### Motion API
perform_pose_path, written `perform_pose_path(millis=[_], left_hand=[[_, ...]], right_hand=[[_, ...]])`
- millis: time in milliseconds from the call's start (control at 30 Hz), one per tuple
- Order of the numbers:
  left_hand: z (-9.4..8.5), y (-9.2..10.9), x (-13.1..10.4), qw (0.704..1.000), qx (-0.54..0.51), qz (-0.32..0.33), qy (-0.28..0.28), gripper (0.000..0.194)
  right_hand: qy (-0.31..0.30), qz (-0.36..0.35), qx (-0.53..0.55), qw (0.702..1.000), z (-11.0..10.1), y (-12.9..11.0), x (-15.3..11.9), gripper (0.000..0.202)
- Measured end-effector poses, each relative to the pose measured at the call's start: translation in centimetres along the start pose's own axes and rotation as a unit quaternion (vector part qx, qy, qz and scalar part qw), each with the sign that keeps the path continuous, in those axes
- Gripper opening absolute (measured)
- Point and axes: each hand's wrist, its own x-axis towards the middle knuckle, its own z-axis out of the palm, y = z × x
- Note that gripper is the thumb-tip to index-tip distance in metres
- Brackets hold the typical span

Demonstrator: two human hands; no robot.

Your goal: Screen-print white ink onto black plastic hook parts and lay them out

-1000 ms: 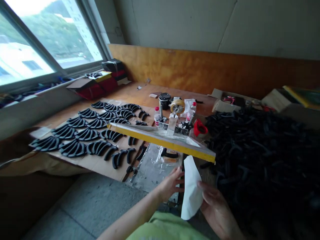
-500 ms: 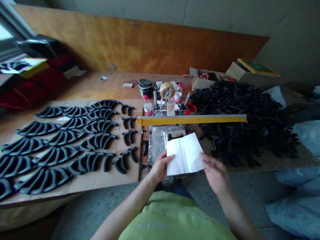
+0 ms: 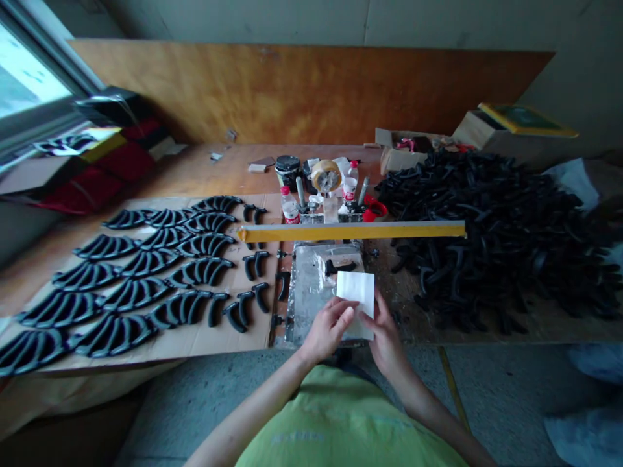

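Note:
A folded sheet of white paper (image 3: 355, 285) is held between both hands in front of my body. My left hand (image 3: 332, 326) presses on its left side, fingers bent over the surface. My right hand (image 3: 383, 327) grips its right edge, the thumb on top. Just beyond the paper, a black curved handle-shaped part (image 3: 341, 266) lies on the grey plate (image 3: 311, 292) of a bench fixture. Above the plate, a yellow bar with a grey top edge (image 3: 350, 231) spans crosswise.
Rows of black curved parts (image 3: 117, 295) cover cardboard on the left. A large heap of similar parts (image 3: 487, 246) is on the right. Behind the bar stand plastic bottles (image 3: 290, 206), a tape roll (image 3: 326, 176), a dark tub (image 3: 287, 172) and a red ring-shaped item (image 3: 374, 211).
The paper was opened out wide between my hands and is now folded to about half its width. My hands have come closer together. The view has shifted slightly.

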Motion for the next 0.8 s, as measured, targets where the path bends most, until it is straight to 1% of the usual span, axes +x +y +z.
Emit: perform_pose_path(millis=[67,100,133,200,233,267,300,333,367,433,467,567,633,733,800], left_hand=[[0.7,0.2,-0.1,0.998,0.055,0.012,0.000,0.035],[0.9,0.1,-0.1,0.998,0.060,0.008,0.015,0.033],[1.1,-0.1,-0.1,0.997,0.057,0.002,0.047,0.032],[1.2,-0.7,-0.1,0.988,0.026,-0.006,0.152,0.035],[1.1,-1.1,0.0,0.979,-0.004,-0.012,0.205,0.040],[1.0,-1.4,0.1,0.970,-0.043,-0.026,0.240,0.047],[0.8,-1.6,0.1,0.963,-0.090,-0.050,0.250,0.055],[0.6,-1.8,0.2,0.958,-0.138,-0.080,0.239,0.061],[0.4,-1.9,0.2,0.953,-0.182,-0.111,0.217,0.063],[0.3,-2.0,0.2,0.942,-0.239,-0.152,0.177,0.058],[0.3,-1.9,0.1,0.939,-0.253,-0.157,0.170,0.053],[0.4,-1.7,-0.2,0.940,-0.255,-0.145,0.175,0.039],[0.2,-1.7,-0.4,0.944,-0.244,-0.139,0.171,0.033],[-0.7,-1.9,-0.5,0.957,-0.211,-0.121,0.157,0.018],[-1.6,-2.0,-0.3,0.973,-0.148,-0.080,0.160,0.008]], right_hand=[[-0.013,0.054,0.001,0.998,-0.9,-0.1,0.9,0.057],[-0.017,0.081,0.000,0.997,-1.3,-0.1,1.4,0.050],[-0.019,0.101,0.002,0.995,-1.7,-0.1,1.9,0.046],[-0.016,0.115,0.010,0.993,-2.2,-0.4,2.7,0.042],[-0.017,0.112,0.013,0.993,-2.4,-0.6,3.0,0.041],[-0.021,0.108,0.011,0.994,-2.4,-0.8,3.2,0.040],[-0.031,0.105,0.007,0.994,-2.5,-0.9,3.4,0.039],[-0.045,0.104,0.001,0.994,-2.5,-1.1,3.6,0.038],[-0.062,0.105,-0.005,0.993,-2.5,-1.3,3.7,0.037],[-0.093,0.109,-0.021,0.989,-2.4,-1.5,3.8,0.035],[-0.105,0.110,-0.029,0.988,-2.5,-1.5,3.8,0.035],[-0.129,0.115,-0.056,0.983,-2.7,-1.6,4.2,0.036],[-0.131,0.125,-0.066,0.981,-2.8,-1.4,4.6,0.034],[-0.099,0.140,-0.040,0.984,-2.8,-0.9,5.0,0.029],[-0.078,0.153,0.000,0.985,-2.5,-0.5,5.0,0.031]])
